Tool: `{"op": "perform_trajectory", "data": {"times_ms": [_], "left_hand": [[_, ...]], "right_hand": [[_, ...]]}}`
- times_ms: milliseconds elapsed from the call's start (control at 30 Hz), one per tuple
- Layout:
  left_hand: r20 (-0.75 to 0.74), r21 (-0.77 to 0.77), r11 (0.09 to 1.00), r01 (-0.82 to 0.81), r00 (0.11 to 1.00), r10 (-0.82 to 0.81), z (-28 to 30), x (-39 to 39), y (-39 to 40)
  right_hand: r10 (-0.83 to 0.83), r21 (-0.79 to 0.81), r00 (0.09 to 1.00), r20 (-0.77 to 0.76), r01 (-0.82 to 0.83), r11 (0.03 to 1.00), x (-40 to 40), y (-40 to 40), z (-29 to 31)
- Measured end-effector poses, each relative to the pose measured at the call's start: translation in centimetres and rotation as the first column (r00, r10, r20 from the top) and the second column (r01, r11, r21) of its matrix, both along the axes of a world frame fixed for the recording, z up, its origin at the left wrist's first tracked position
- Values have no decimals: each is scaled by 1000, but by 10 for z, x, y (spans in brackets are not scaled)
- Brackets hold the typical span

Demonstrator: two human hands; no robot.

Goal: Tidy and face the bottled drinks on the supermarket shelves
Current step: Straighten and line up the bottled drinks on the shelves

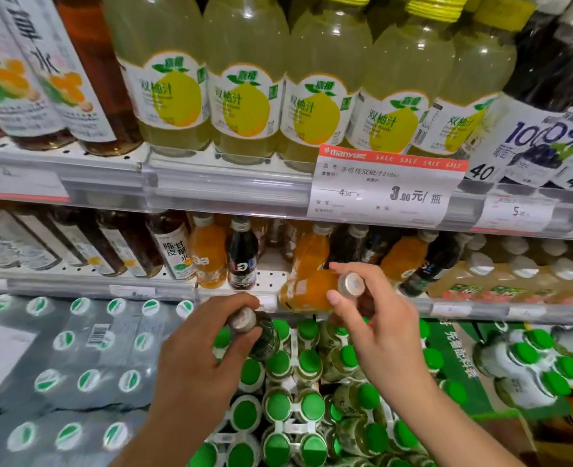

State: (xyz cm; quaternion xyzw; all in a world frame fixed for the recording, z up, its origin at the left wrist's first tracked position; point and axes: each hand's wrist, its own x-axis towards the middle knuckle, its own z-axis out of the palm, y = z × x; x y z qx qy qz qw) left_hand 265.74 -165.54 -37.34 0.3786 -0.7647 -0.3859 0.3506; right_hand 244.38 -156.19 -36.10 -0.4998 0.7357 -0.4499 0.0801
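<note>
Left hand (207,345) grips dark bottle (261,335) by neck; right hand (376,318) pinches orange bottle (308,291) at cap, tipped toward middle shelf (271,278), likely for refacing.

Left hand (207,345) around a dark bottle (263,335), right hand (376,328) around an orange bottle (307,291), before the middle shelf (271,278).

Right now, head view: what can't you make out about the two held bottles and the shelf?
- Dark glass bottle: label hidden by the left hand.
- Orange juice bottle: label blurred; underside covered by the right hand.
- Red-topped sale tag: small print too blurred.
- Pale yellow pomelo juice bottles: caps cut off by the top edge.
</note>
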Motion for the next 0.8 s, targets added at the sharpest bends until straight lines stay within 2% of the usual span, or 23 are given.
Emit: {"op": "perform_trajectory", "data": {"times_ms": [100, 200, 533, 800], "left_hand": [[1, 20, 1000, -4, 1000, 4, 1, 9, -2], [-3, 15, 1000, -12, 1000, 12, -2, 20, -5], [17, 77, 997, -25, 1000, 23, -11, 38, -13], [75, 172, 983, -61, 996, 49, -11, 28, -14]], "right_hand": [[52, 17, 998, 20, -52, 998, 10, -23, -1], [63, 36, 997, -36, -61, 997, 18, -44, 0], [-43, 222, 952, -304, 114, 968, 22, -100, -1], [-37, 349, 949, -313, 151, 925, 19, -116, 7]]}}
